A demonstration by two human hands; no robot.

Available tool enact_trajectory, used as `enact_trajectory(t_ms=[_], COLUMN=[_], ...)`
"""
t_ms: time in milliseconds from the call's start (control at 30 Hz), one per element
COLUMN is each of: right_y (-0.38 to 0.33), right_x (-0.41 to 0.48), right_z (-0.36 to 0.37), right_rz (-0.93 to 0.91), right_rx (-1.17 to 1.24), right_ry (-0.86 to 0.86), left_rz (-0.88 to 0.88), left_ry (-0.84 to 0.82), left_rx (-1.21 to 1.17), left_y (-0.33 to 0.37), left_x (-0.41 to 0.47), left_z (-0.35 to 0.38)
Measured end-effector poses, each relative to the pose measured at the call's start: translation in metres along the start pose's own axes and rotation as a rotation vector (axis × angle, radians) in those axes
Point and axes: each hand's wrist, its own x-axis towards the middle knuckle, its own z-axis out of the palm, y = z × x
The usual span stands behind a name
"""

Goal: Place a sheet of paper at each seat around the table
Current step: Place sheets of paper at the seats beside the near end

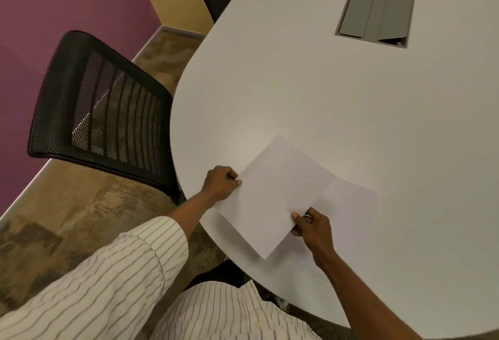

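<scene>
A white sheet of paper hovers just over the near left corner of the white table. My left hand pinches its left edge. My right hand grips its right edge, and beneath that hand lies a stack of more white paper that my fingers also seem to hold. A black mesh-backed chair stands pushed in at the table's left side, next to the sheet.
A grey cable hatch with one flap raised sits in the tabletop farther back. A purple wall is on the left, a yellow wall and a dark panel at the back. Patterned carpet covers the floor.
</scene>
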Motion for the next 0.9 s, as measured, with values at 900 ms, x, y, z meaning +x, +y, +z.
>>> enact_trajectory(t_ms=[900], right_y=[-0.117], right_x=[0.156], right_z=[0.222], right_rz=[0.294], right_rx=[-0.090], right_ry=[0.088], left_rz=[0.175], left_ry=[0.013], left_rx=[0.323], left_y=[0.033], left_x=[0.279], left_z=[-0.143])
